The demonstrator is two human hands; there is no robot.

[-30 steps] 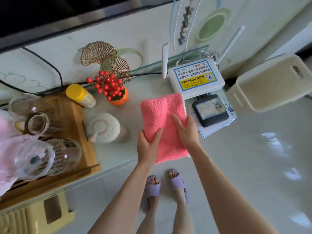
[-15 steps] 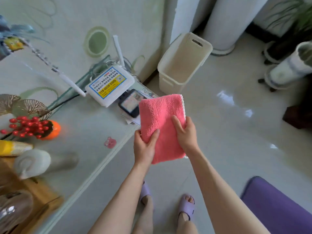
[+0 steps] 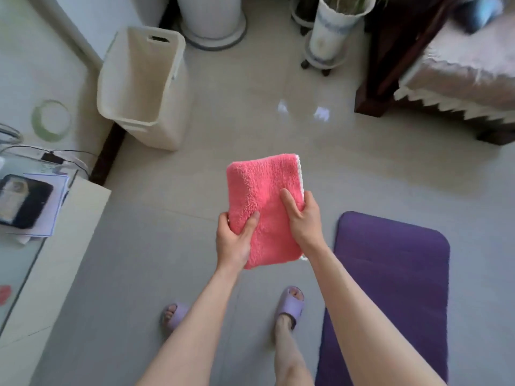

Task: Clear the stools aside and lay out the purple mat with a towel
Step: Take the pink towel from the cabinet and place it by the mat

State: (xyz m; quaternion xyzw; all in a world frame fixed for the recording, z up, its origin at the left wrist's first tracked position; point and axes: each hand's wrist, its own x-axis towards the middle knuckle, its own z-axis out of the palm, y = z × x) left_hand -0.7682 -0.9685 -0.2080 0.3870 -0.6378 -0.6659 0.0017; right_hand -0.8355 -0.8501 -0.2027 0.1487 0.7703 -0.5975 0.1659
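Pale tiled floor [image 3: 250, 107] — purple mat [image 3: 390, 274] and cream bin [image 3: 139, 87] on it.

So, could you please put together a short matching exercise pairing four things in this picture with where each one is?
Things:
1. towel
2. mat
3. bin
4. plant pot

Places:
A. on a wheeled stand near the dark wooden furniture
B. flat on the floor to the person's right
C. held in both the left hand and right hand
D. on the floor by the wall, tilted

Pairs: 1-C, 2-B, 3-D, 4-A
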